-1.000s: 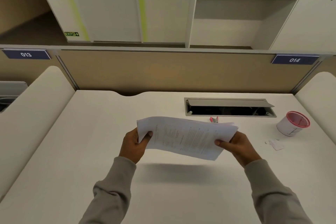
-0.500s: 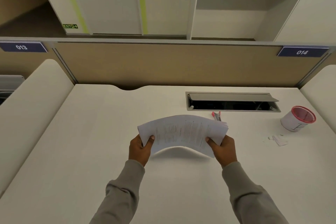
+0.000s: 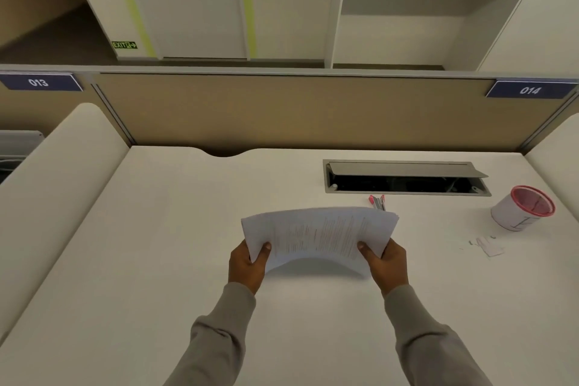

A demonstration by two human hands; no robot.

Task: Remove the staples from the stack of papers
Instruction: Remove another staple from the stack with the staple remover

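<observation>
Both hands hold the stack of papers (image 3: 319, 236) above the white bench (image 3: 156, 260), in the middle of the view. The left hand (image 3: 247, 265) grips the near left corner, thumb on top of the sheets and the other fingers hidden beneath. The right hand (image 3: 387, 263) grips the near right corner in the same way. The stack bows upward in the middle like an arch and throws a shadow on the bench below it. Staples are too small to see on the sheets. Just behind the far right corner of the stack lie red-capped pens (image 3: 377, 202), partly hidden. Behind them is an open cable hatch (image 3: 407, 177) set in the bench. Well to the right stands a white cup with a red rim (image 3: 523, 208), tilted, and near it lie small paper scraps (image 3: 488, 246).
</observation>
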